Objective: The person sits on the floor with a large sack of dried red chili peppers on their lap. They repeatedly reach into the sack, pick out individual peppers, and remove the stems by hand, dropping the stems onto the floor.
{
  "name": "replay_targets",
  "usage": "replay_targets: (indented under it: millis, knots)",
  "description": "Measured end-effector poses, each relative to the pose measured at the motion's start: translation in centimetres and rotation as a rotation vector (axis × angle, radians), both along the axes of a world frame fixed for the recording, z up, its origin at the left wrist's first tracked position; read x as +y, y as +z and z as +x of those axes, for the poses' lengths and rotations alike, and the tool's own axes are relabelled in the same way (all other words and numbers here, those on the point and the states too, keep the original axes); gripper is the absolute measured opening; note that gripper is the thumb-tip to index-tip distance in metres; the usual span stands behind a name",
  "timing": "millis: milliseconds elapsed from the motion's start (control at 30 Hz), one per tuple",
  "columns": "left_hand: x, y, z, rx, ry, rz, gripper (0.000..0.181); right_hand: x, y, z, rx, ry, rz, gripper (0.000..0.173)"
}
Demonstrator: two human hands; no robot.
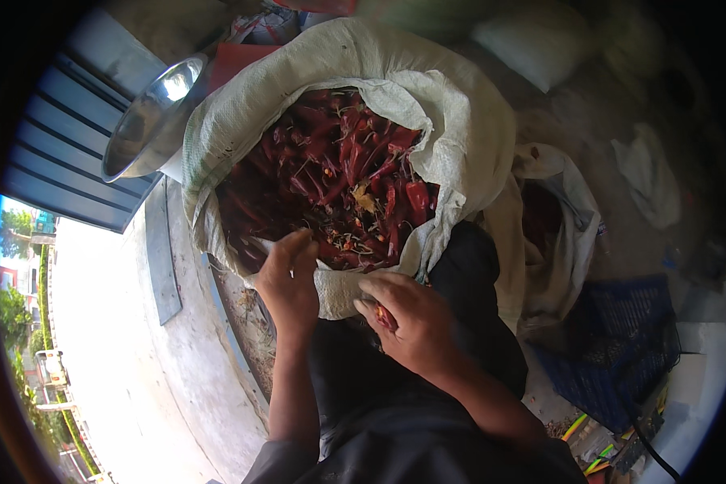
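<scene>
A large white woven sack (242, 106) with a rolled-down rim stands before me, filled with dried red chili peppers (354, 148). Loose stems, seeds and a dry yellow leaf (363, 198) lie among the peppers. My left hand (290, 278) is at the near left rim, its curled fingers over the peppers; whether they pinch anything is hidden. By the near rim, slightly right of centre, my right hand (414, 314) is closed around a red chili pepper piece (385, 317), which shows between thumb and fingers.
A shiny metal basin (151, 121) is tilted beyond the sack's left side. To the right are a smaller open sack (581, 224) with dark red contents and a blue plastic crate (611, 351). A flat grey strip (160, 254) lies on the sunlit concrete at left.
</scene>
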State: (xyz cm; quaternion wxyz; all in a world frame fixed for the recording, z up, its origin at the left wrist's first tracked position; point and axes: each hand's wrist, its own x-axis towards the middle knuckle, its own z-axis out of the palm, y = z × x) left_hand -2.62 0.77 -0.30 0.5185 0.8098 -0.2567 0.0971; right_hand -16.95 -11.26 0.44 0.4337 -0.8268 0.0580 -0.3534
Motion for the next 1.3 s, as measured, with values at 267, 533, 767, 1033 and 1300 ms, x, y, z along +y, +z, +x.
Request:
replay_targets:
  millis: [267,533,767,1033,1300]
  knots:
    - [1.6,-0.4,-6.0,-0.317,-0.061,0.181,0.023,1.1,-1.2,-0.1,0.112,0.022,0.361,0.025]
    - [1.1,-0.5,-6.7,-0.325,-0.079,0.185,0.023,0.9,-1.1,-0.3,0.172,0.101,0.335,0.018]
    - [1.1,-2.0,-7.0,0.514,-0.090,-0.389,0.012,1.0,-3.6,0.3,0.166,0.218,0.747,0.016]
    - [3.3,-1.3,-5.2,1.025,-0.408,-0.602,0.011,0.1,-3.9,-1.7,0.264,0.626,1.401,0.022]
    - [0.3,-0.9,0.2,0.645,0.015,-0.439,0.007,-2.5,-4.4,-3.1,0.201,0.684,1.294,0.015]
